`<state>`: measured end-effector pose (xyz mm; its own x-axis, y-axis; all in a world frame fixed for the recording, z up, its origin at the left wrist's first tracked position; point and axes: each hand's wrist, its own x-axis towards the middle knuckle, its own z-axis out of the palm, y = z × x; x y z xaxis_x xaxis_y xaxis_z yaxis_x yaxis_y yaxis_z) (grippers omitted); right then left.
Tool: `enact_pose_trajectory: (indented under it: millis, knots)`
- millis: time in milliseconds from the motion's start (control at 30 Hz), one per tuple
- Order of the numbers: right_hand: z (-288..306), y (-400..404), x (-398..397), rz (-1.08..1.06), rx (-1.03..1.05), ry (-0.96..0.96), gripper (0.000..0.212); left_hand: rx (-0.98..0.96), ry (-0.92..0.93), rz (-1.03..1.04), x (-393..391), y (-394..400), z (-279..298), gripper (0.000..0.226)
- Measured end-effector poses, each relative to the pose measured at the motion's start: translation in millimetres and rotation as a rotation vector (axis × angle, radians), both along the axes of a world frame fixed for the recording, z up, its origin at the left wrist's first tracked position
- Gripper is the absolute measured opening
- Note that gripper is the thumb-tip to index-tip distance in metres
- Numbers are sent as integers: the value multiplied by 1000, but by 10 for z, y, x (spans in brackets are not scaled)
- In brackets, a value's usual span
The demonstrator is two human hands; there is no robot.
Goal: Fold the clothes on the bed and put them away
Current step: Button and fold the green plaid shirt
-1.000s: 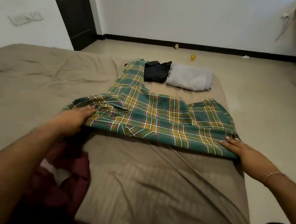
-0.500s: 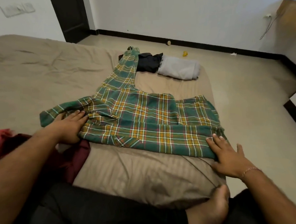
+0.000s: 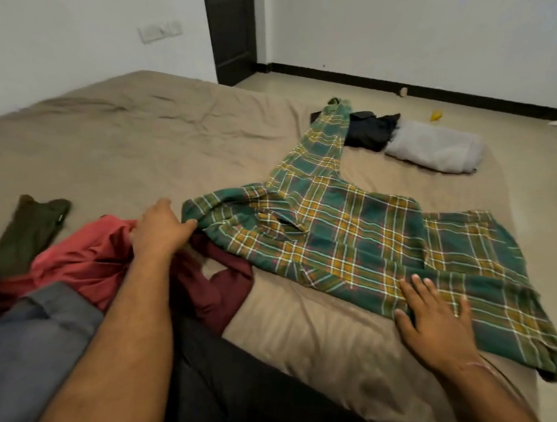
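**Now: plaid shirt spread flat, both hands on it, fold not begun**

Currently the plaid shirt [image 3: 346, 239] lies face-down across the near right part of the bed [image 3: 138, 147], one sleeve running far toward the folded pile, the other sleeve end at the left. My left hand [image 3: 162, 230] pinches that left sleeve end, thumb and fingers curled on the cloth. My right hand [image 3: 434, 318] presses flat, fingers straight, on the near hem, holding nothing.

Change over the last second: right hand has slid in from the shirt's near right corner to further along the hem; left hand has gone from lying on the cloth to gripping the sleeve end. View has swung left. Judgement: smoothing is done, and the sleeve fold-in comes next.

Outward: red garment [image 3: 89, 256] and maroon garment [image 3: 223, 288] bunched under my left arm, unfolded. Olive garment [image 3: 29, 230] further left. Far right: black folded item [image 3: 369, 130] touching grey folded item [image 3: 435, 146].
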<state>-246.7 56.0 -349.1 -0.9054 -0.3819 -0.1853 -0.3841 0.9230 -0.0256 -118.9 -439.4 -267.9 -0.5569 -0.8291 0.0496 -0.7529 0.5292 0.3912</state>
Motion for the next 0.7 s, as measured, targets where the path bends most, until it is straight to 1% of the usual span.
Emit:
enact_pose_trajectory:
  millis: [33, 100, 167, 200, 267, 300, 333, 367, 433, 500, 533, 567, 600, 667, 700]
  knots:
    - [3, 2, 1, -1, 2, -6, 70, 63, -36, -7, -9, -18, -45, 67]
    - [-4, 21, 6, -3, -3, -2, 70, 104, -23, -11, -122, 0, -110, 56]
    - [-1, 19, 13, 1, -6, -10, 70, 146, 52, 32, -246, 45, -173, 60]
    - [-5, 26, 16, 5, -15, -15, 70, 180, 88, 48, -294, 52, -223, 57]
    - [-20, 44, 15, 13, -23, -14, 71, 228, 134, 74, -337, 65, -316, 41]
    - [-27, 51, 14, 15, -17, -10, 71, 203, 168, 106, -345, 74, -327, 34]
    - [-31, 61, 15, 19, -13, -6, 71, 132, 230, 140, -348, 86, -297, 32]
    - [-40, 68, 19, 23, -11, 1, 71, 40, 333, 157, -349, 110, -225, 30]
    - [-50, 63, 24, 22, -20, 1, 70, -89, 625, 110, -362, 151, -9, 25]
    - [-52, 61, 19, 17, -25, 10, 70, -128, 889, 18, -350, 212, 273, 17]
    - [-57, 60, 25, 17, -15, 13, 70, -129, 955, -25, -334, 224, 415, 13]
    - [-56, 66, 32, 18, -5, 36, 70, -119, 942, -61, -331, 235, 553, 11]
    - [-56, 54, 41, 17, 4, 40, 70, -124, 855, -91, -333, 214, 688, 14]
    - [-29, 42, 65, 10, 7, 52, 70, -99, 530, -137, -337, 207, 928, 19]
    - [-27, 42, 59, 5, 14, 52, 70, 4, 487, -150, -326, 263, 1039, 18]
